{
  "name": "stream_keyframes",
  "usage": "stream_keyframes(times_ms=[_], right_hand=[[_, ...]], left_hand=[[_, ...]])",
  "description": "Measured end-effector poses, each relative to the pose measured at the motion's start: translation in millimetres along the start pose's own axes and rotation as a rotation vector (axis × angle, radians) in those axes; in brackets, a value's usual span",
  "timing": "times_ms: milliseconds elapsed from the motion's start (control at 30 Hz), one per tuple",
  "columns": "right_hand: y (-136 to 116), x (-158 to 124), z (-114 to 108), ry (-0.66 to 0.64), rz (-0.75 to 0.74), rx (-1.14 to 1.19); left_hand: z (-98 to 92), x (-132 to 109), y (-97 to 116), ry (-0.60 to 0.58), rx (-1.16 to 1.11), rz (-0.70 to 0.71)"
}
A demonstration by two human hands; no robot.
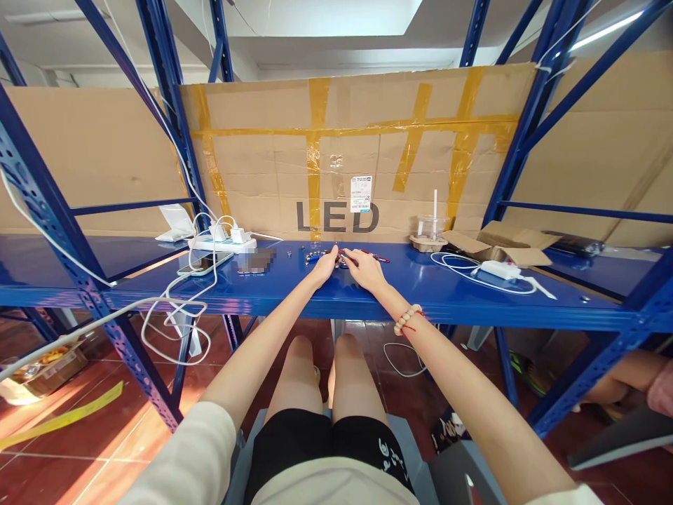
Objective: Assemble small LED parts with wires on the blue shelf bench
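Note:
My left hand [327,268] rests on the blue shelf top, its fingers curled closed around something small that I cannot make out. Beside it, a little apart, my right hand [364,269] is also closed, bent over the shelf with its fingertips toward the left hand. Small shiny metal bits show between the two hands. A thin blue item [315,257] pokes out to the left of my left hand. Past my right fingers lies a slim red stick-like item [381,259]. Most of what the fingers touch is hidden.
A white power strip [223,244] with plugs and cables, a phone [206,264] and a blurred dark object [256,261] lie left. Rightward are a cup with a straw [432,228], a white adapter [500,270] and an opened carton [507,245]. Taped cardboard [263,168] stands behind.

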State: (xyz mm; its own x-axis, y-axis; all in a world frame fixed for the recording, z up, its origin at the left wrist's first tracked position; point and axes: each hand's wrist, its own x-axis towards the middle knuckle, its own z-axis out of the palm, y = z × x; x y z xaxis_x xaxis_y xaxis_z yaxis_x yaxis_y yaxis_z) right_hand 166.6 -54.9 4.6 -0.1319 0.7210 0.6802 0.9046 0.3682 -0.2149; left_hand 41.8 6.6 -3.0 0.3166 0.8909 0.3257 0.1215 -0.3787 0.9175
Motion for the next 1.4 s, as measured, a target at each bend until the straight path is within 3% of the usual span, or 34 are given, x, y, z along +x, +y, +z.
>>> stream_keyframes(times_ms=[200, 467, 833, 1400], right_hand=[[0.2, 0.2, 0.2, 0.000, 0.015, 0.026], [0.1, 0.2, -1.5, -0.008, 0.020, 0.059], [1.6, 0.1, 0.1, -0.020, -0.035, 0.080], [3.4, -0.2, -3.0, 0.038, -0.056, 0.142]], left_hand=[[-0.4, -2.8, 1.0, 0.052, 0.121, 0.097], [-0.4, -3.0, 2.0, 0.076, 0.070, 0.097], [1.5, -6.4, 6.7, 0.027, -0.054, 0.044], [1.3, -9.2, 5.6, -0.070, 0.072, 0.123]])
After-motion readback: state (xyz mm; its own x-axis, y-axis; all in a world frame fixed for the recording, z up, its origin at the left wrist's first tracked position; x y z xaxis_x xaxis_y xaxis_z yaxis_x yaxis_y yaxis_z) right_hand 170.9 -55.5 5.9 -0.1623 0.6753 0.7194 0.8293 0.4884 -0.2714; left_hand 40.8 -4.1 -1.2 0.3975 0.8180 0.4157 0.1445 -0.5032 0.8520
